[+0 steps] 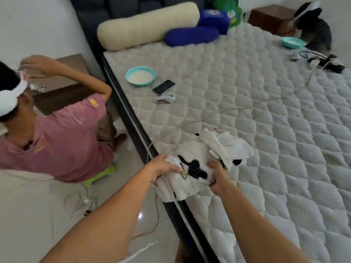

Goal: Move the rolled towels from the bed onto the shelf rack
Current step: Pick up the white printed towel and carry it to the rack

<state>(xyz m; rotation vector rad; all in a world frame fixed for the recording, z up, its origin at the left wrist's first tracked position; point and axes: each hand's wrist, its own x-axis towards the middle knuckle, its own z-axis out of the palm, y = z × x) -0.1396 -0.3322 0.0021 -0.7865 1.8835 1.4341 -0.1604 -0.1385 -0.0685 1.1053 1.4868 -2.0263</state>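
A white rolled towel with black markings [191, 179] lies at the near left edge of the quilted bed [266, 120]. My left hand [162, 170] grips its left end and my right hand [218, 176] grips its right end. A second white rolled towel [224, 145] rests just behind it, touching it, with a small tag showing. No shelf rack is in view.
A person in a pink shirt [57, 133] sits on the floor left of the bed. On the bed lie a teal bowl [140, 75], a phone [163, 87], a cable [218, 112], bolsters [148, 25] and another teal bowl [293, 42]. Cables lie on the floor.
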